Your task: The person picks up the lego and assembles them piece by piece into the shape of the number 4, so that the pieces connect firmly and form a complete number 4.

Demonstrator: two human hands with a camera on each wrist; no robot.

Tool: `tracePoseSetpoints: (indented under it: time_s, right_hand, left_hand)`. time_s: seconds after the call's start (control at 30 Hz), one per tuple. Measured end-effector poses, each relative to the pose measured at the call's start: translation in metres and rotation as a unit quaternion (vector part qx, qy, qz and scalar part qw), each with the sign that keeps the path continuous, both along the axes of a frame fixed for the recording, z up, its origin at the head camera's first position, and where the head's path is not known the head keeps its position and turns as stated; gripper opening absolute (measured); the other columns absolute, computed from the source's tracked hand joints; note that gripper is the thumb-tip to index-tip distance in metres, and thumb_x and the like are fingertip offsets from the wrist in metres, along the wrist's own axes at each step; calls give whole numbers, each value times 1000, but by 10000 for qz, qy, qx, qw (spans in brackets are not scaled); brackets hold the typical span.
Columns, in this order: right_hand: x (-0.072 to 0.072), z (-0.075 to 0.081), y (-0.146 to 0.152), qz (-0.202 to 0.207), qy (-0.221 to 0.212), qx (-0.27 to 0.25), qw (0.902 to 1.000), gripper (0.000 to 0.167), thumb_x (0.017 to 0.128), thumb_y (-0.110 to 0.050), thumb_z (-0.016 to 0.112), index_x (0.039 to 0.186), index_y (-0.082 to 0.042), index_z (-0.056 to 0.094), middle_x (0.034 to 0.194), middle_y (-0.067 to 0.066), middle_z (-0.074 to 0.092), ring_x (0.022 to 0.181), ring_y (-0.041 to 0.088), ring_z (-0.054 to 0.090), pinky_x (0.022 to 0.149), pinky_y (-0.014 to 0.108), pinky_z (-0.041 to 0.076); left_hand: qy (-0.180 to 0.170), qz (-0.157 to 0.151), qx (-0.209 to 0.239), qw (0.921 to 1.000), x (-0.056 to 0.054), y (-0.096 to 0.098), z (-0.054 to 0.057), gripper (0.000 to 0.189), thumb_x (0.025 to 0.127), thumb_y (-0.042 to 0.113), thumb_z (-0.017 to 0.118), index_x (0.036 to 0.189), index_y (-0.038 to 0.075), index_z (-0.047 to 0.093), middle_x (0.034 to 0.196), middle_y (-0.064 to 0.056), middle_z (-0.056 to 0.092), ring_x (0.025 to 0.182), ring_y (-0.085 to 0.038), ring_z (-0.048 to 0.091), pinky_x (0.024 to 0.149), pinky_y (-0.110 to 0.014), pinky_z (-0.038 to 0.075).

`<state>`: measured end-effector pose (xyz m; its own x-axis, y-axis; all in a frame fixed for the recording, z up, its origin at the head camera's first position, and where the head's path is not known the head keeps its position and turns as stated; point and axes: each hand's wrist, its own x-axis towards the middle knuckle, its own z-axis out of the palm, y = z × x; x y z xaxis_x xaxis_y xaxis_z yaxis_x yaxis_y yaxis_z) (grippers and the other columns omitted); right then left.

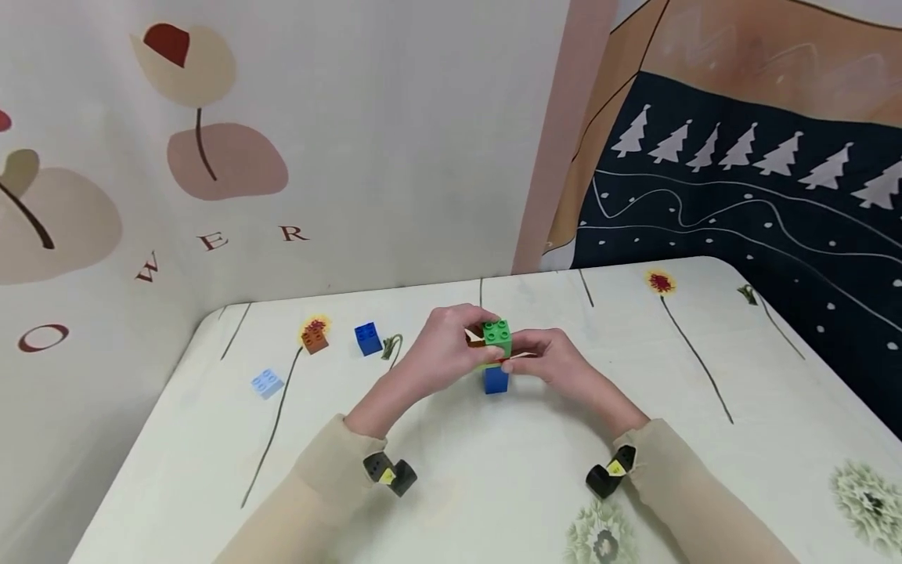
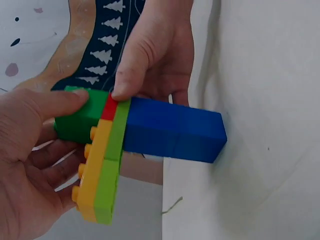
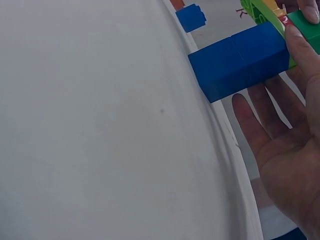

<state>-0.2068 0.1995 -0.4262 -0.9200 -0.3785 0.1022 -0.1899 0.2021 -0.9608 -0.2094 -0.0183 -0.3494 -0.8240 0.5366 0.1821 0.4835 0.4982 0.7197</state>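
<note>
A small tower of toy building bricks stands between both hands. Its base is two stacked blue bricks [image 2: 175, 131], with a long lime-green brick [image 2: 111, 182] across them that juts out to the left. Above that lie a yellow brick [image 2: 95, 172] and a red brick [image 2: 108, 107]. At the top, my left hand [image 1: 445, 348] pinches a green brick [image 1: 497, 335], its thumb on the near face. The thumb of my right hand [image 1: 561, 364] presses the red brick's side, fingers behind the tower and partly hidden.
Left of the tower, a loose blue brick [image 1: 367, 339], an orange-brown brick [image 1: 314, 340] and a light blue brick [image 1: 267, 383] lie on the flower-patterned tablecloth [image 1: 479, 486]. A printed curtain [image 1: 395, 157] hangs behind the table's far edge.
</note>
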Motion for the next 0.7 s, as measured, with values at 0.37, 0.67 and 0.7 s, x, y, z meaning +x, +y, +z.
tracePoseSetpoints:
  time_s: [0.37, 0.67, 0.7]
  right_hand:
    - [-2, -1, 0, 16, -48, 64, 10000, 39, 92, -6, 77, 128, 4, 68, 120, 15, 72, 111, 32, 67, 87, 33, 59]
    - [0, -1, -1, -159, -394, 29, 9991, 43, 91, -7, 77, 131, 3, 67, 120, 14, 73, 112, 29, 65, 85, 28, 58]
    - [0, -1, -1, -141, -383, 24, 9992, 43, 91, -7, 77, 131, 3, 66, 120, 15, 72, 112, 30, 65, 85, 28, 58]
  left_hand:
    - [501, 66, 10, 9987, 14, -18, 11, 55, 84, 13, 87, 134, 6, 65, 126, -6, 64, 112, -23, 65, 91, -37, 57]
    - [613, 1172, 476, 9901, -2, -63, 5, 52, 85, 4, 84, 133, 0, 64, 126, -15, 66, 111, -28, 67, 89, -40, 59]
    - [575, 1297, 497, 9886, -4, -68, 2, 52, 85, 3, 83, 134, -1, 64, 126, -16, 66, 112, -29, 67, 90, -41, 59]
